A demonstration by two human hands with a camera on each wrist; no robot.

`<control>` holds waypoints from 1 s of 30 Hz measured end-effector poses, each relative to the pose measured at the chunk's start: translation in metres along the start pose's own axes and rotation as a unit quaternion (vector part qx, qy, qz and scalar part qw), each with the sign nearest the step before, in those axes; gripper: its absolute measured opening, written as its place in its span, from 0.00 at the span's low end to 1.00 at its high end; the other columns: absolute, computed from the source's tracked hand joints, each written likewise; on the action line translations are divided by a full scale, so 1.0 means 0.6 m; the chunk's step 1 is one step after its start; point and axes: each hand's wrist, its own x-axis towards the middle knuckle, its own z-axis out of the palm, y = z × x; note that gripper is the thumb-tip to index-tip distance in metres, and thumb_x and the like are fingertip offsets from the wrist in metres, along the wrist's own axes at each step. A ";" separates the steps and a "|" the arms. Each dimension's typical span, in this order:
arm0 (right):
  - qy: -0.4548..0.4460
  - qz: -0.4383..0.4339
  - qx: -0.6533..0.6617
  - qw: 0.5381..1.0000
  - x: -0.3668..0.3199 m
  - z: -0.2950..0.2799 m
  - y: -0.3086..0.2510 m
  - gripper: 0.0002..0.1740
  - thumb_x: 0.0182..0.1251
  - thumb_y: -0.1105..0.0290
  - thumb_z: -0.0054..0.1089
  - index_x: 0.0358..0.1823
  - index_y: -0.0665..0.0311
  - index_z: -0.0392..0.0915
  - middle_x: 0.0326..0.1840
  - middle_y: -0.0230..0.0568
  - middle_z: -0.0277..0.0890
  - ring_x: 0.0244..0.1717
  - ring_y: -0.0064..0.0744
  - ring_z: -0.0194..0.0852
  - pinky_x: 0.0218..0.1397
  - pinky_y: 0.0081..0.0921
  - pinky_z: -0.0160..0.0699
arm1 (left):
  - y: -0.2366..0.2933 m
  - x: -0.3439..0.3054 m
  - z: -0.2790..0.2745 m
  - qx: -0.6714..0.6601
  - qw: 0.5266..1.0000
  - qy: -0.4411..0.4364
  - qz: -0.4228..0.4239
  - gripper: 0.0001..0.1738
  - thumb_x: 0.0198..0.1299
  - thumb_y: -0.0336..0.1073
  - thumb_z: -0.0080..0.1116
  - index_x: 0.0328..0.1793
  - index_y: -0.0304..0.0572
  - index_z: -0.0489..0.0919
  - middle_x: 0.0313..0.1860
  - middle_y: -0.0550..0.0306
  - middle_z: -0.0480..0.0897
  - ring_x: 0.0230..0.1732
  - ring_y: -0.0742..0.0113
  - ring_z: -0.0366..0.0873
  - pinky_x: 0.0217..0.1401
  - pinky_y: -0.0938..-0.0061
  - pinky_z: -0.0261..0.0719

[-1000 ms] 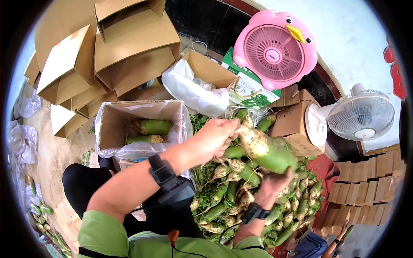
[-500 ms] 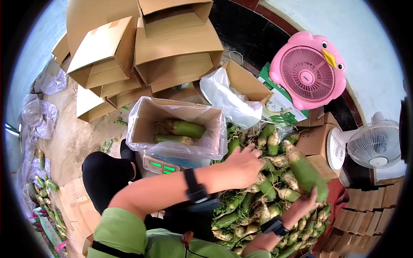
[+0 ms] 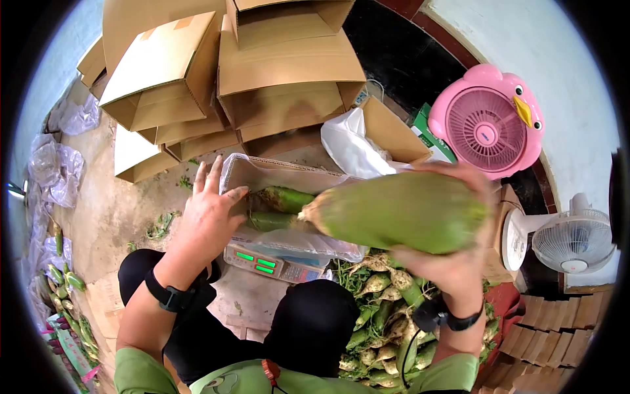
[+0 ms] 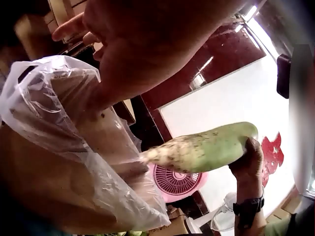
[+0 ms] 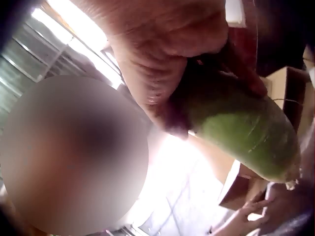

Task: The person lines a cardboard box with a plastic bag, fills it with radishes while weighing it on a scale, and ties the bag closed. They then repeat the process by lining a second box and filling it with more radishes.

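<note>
In the head view a large green radish (image 3: 400, 211) is gripped at its thick end by my right hand (image 3: 453, 253), its pale root tip pointing left over the lined carton (image 3: 298, 169). Two radishes, one of them the upper radish (image 3: 286, 199), lie inside that carton. At the carton's left edge is my left hand (image 3: 211, 213), fingers spread. The left wrist view has the held radish (image 4: 206, 147) beyond the plastic liner (image 4: 106, 182). In the right wrist view the fingers wrap the radish (image 5: 246, 140).
A scale (image 3: 262, 264) with lit green digits is beneath the carton. Radishes with leaves (image 3: 387, 322) are heaped at the lower right. Empty cartons (image 3: 289, 72) stand at the back, with a pink fan (image 3: 485, 134) and a white fan (image 3: 572, 238) at the right.
My left hand has left the radish and moved left to the carton's edge. The right hand has raised the radish and brought it leftward, its tip now over the carton.
</note>
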 end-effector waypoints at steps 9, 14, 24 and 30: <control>-0.377 0.018 -0.169 0.910 0.085 0.248 0.090 0.35 0.38 0.67 0.66 0.53 0.66 0.65 0.47 0.49 0.70 0.45 0.48 0.74 0.50 0.33 0.74 | -0.015 0.007 -0.010 -0.034 0.986 -0.153 -0.064 0.52 0.33 0.32 0.70 0.69 0.41 0.57 0.73 0.47 0.48 0.66 0.46 0.60 0.60 0.60 0.69; -0.539 0.036 -0.266 0.798 0.075 0.338 0.144 0.32 0.42 0.73 0.61 0.53 0.70 0.65 0.47 0.54 0.72 0.45 0.48 0.75 0.48 0.36 0.76 | -0.021 0.010 0.002 -0.021 0.987 -0.150 -0.053 0.51 0.34 0.31 0.70 0.69 0.38 0.56 0.73 0.48 0.49 0.66 0.48 0.60 0.60 0.63 0.70; -0.699 0.046 -0.293 0.651 0.080 0.415 0.228 0.23 0.51 0.59 0.61 0.49 0.60 0.78 0.48 0.45 0.77 0.50 0.43 0.75 0.52 0.35 0.73 | -0.021 0.010 0.001 -0.033 0.986 -0.153 -0.053 0.51 0.33 0.33 0.72 0.68 0.37 0.57 0.73 0.48 0.50 0.63 0.47 0.64 0.59 0.63 0.71; -0.673 0.093 -0.313 0.664 0.051 0.404 0.270 0.27 0.50 0.56 0.61 0.51 0.61 0.75 0.49 0.47 0.76 0.50 0.47 0.74 0.53 0.36 0.72 | -0.021 0.010 0.002 -0.011 0.990 -0.142 -0.025 0.48 0.38 0.35 0.70 0.67 0.39 0.58 0.70 0.44 0.55 0.61 0.48 0.67 0.52 0.61 0.76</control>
